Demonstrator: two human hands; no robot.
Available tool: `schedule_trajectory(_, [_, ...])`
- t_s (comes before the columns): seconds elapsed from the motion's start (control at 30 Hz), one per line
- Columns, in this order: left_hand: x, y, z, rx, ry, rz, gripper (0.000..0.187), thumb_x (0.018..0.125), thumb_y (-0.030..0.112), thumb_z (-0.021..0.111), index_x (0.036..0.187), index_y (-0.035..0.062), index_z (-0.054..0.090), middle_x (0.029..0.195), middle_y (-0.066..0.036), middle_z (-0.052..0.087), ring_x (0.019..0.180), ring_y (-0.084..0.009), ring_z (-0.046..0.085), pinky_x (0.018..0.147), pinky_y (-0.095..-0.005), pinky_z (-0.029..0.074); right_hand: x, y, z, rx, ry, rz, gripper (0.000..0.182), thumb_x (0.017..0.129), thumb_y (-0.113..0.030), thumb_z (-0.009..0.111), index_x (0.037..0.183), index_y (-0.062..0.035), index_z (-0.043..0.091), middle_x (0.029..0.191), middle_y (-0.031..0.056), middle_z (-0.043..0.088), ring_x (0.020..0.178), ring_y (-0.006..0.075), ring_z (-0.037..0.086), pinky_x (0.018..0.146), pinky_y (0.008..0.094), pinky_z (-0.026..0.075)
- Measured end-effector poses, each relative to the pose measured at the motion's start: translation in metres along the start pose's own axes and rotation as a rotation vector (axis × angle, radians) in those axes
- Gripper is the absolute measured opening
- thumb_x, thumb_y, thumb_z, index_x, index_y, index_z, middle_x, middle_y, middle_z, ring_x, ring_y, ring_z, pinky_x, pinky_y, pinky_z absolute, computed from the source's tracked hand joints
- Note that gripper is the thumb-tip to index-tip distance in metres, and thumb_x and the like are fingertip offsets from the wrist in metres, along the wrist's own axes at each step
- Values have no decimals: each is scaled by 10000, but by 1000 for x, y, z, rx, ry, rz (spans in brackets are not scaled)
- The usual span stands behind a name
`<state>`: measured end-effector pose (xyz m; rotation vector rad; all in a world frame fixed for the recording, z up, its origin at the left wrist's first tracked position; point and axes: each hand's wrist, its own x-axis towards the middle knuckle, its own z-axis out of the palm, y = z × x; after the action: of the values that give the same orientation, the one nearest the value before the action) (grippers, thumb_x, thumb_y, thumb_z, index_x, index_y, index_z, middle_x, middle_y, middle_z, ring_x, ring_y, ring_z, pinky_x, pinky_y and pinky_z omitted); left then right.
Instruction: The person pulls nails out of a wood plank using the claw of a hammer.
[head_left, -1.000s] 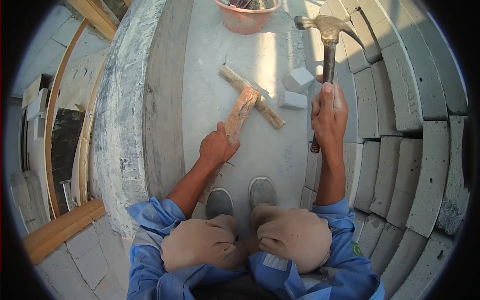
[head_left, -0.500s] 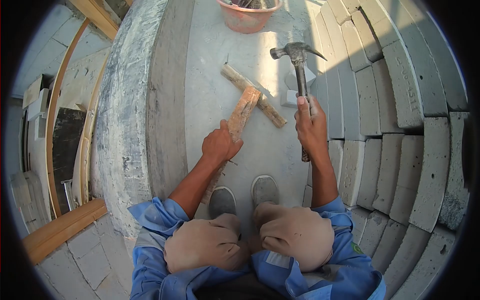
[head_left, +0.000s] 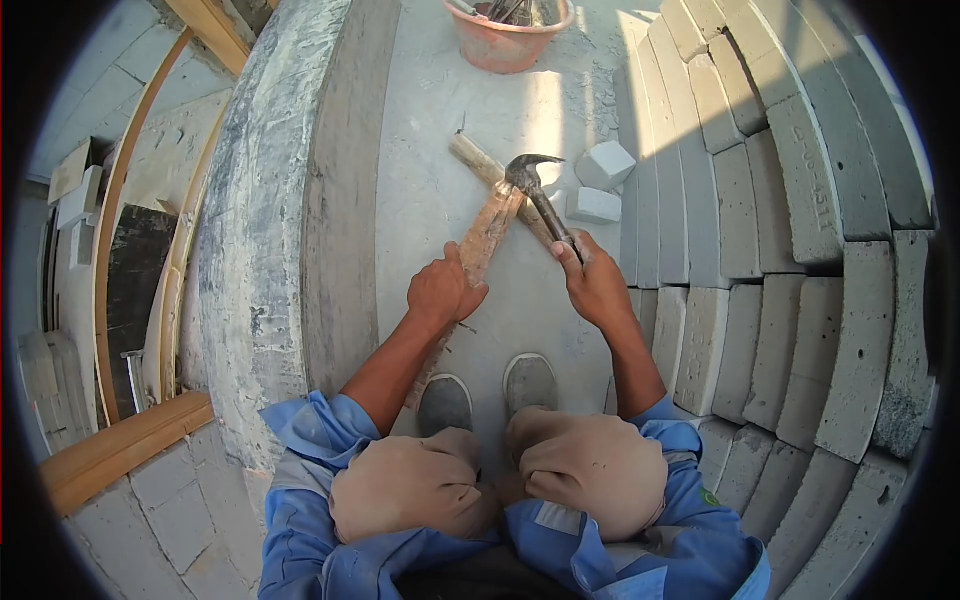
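Centrally, the reddish wood piece (head_left: pixel 490 232) slants, its far end over a second stick (head_left: pixel 475 158). The left hand (head_left: pixel 443 287) has its fingers closed around this piece; the right hand (head_left: pixel 597 284) has curled fingers around the hammer (head_left: pixel 549 212), whose head is at that far end. Rightward lie two pale blocks (head_left: pixel 594 206); farther stands a pink tub (head_left: pixel 502 53).

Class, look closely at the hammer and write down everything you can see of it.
The hammer has a dark, metal-looking head with a curved claw pointing right, and a slim, dark, shiny handle. The right hand grips the handle, hiding its lower part. It slants up and left from the hand, its head at the far end of a reddish-brown wood piece; whether they touch is unclear.
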<state>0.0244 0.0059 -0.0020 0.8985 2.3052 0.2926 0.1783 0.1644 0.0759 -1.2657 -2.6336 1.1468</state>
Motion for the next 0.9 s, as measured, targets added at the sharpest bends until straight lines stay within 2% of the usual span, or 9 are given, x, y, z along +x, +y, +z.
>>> schedule_trajectory(0.03, [2, 0, 1, -5, 5, 0, 780, 774, 411, 703, 1308, -74, 406, 989, -288, 685, 927, -428, 689, 825, -483, 555, 0, -7, -12, 60, 76, -47, 485, 1024, -400, 510, 1368, -58, 519, 1071, 258, 675, 970, 431, 657, 853, 476, 494])
schedule_trajectory(0.17, [4, -3, 5, -36, -27, -27, 776, 772, 400, 696, 1311, -76, 404, 988, -291, 685, 926, -431, 689, 832, -485, 552, -14, -41, -63, 379, 578, -349, 457, 1066, -310, 485, 1384, 18, 491, 681, -24, 483, 559, 30, 473, 487, 211, 404])
schedule_trajectory(0.3, [5, -1, 4, -48, -26, -18, 771, 770, 400, 702, 1302, -73, 404, 977, -291, 684, 919, -433, 690, 828, -493, 550, -21, -52, -69, 623, 647, -457, 533, 1068, -332, 483, 1462, 13, 384, 655, -37, 444, 508, 11, 414, 437, 166, 330])
schedule_trajectory(0.37, [6, -1, 6, -46, -18, -9, 778, 768, 402, 707, 1304, -73, 402, 970, -289, 684, 913, -431, 691, 825, -493, 551, -19, -37, -48, 502, 427, -201, 469, 1059, -305, 498, 1412, 4, 477, 765, 60, 574, 646, 92, 549, 604, 255, 466])
schedule_trajectory(0.43, [5, -6, 13, -43, -6, 10, 785, 766, 403, 712, 1307, -72, 400, 962, -286, 685, 906, -429, 692, 821, -493, 551, -13, -21, -26, 128, 12, -22, 496, 1032, -355, 521, 1385, -6, 516, 1156, 256, 662, 1074, 340, 633, 983, 400, 450])
schedule_trajectory(0.53, [9, -11, 12, -26, 15, 8, 791, 761, 412, 723, 1301, -69, 403, 951, -282, 685, 890, -422, 694, 807, -484, 555, -7, 3, -1, 145, -164, 64, 498, 1026, -348, 530, 1389, -8, 518, 1193, 280, 647, 1086, 366, 634, 985, 396, 450])
schedule_trajectory(0.63, [-2, -6, 12, -3, -49, 3, 781, 750, 405, 719, 1289, -71, 415, 949, -282, 684, 880, -414, 695, 794, -479, 554, -16, -5, -15, 343, -78, 70, 500, 1028, -354, 541, 1401, -22, 526, 756, 51, 574, 688, 139, 558, 665, 301, 479])
schedule_trajectory(0.73, [12, 4, -5, -36, 38, 12, 750, 733, 394, 713, 1270, -53, 440, 956, -268, 689, 881, -407, 693, 792, -483, 550, -8, -13, -32, 572, 122, 75, 516, 1029, -362, 552, 1416, -23, 513, 691, -48, 410, 599, 33, 402, 517, 219, 359])
schedule_trajectory(0.9, [43, 13, -15, -9, 73, 40, 745, 715, 387, 719, 1284, -16, 458, 964, -237, 698, 896, -401, 693, 801, -482, 550, -7, -8, -41, 663, 272, 152, 517, 1025, -405, 557, 1410, -65, 504, 649, -48, 435, 463, 31, 371, 400, 208, 312])
